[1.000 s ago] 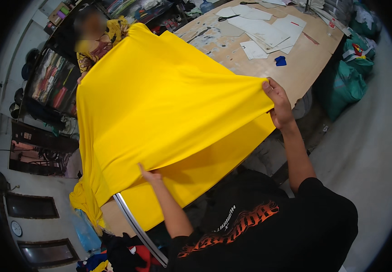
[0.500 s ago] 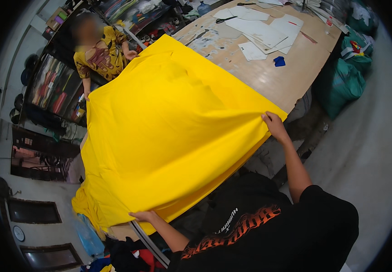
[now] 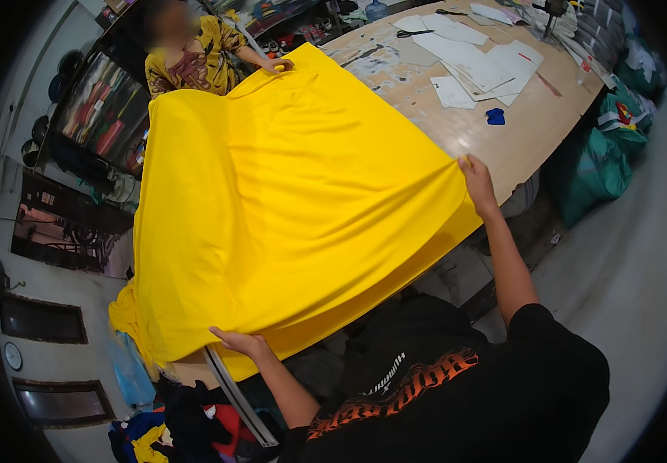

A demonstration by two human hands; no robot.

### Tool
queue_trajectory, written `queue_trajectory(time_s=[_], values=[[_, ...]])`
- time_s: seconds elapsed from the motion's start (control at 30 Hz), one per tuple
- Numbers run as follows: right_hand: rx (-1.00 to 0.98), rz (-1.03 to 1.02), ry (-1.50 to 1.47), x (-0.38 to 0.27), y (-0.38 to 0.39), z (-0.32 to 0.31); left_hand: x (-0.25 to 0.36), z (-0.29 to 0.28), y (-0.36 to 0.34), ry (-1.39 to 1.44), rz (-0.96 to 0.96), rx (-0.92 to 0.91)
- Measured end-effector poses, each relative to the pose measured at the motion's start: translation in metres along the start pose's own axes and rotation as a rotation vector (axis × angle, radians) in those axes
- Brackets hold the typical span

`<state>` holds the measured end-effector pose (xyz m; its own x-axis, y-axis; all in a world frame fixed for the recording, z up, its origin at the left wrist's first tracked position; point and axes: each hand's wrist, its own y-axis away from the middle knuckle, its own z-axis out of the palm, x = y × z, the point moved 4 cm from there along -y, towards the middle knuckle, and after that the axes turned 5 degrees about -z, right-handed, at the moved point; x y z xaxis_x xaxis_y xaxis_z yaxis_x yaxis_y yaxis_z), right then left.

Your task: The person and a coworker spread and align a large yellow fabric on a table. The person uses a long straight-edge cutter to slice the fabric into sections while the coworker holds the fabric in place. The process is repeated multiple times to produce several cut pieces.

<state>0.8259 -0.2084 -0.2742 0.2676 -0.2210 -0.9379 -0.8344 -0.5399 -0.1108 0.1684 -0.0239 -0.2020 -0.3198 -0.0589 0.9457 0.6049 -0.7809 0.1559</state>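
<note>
A large sheet of bright yellow fabric (image 3: 295, 208) stretches across the table, its near edge lifted and sagging in folds. My right hand (image 3: 479, 185) pinches its near right corner, raised above the table edge. At the near left, my left hand (image 3: 239, 342) grips the same near edge beside a metal rail (image 3: 237, 397). Across the table a person in a yellow patterned shirt (image 3: 194, 62) has one hand (image 3: 275, 65) at the far edge of the fabric; their other hand is hidden behind the raised cloth.
White paper pattern pieces (image 3: 472, 62), scissors (image 3: 414, 33) and a small blue scrap (image 3: 496, 116) lie on the wooden table (image 3: 526, 147). Green sacks (image 3: 600, 174) stand right of it. Dark and coloured clothes (image 3: 187, 420) are heaped at the lower left, near a blue plastic bag (image 3: 131, 370).
My right hand has lifted its corner slightly up the picture. The far left part of the fabric has risen into a tall fold, covering the person's lower body. My view has shifted a little.
</note>
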Motion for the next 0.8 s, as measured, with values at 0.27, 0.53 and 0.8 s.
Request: queue_trajectory(time_s=[0.27,0.53,0.8], values=[[0.26,-0.197,-0.172,-0.077,-0.03,-0.069,0.008,0.01,0.067,0.065,-0.086,-0.038],[0.343,-0.182,0.327,-0.011,0.033,-0.064,-0.094,-0.06,0.032,-0.182,-0.265,0.07],[0.122,0.112,0.438,0.084,0.047,-0.04,-0.143,-0.099,-0.033,0.001,-0.427,-0.008]])
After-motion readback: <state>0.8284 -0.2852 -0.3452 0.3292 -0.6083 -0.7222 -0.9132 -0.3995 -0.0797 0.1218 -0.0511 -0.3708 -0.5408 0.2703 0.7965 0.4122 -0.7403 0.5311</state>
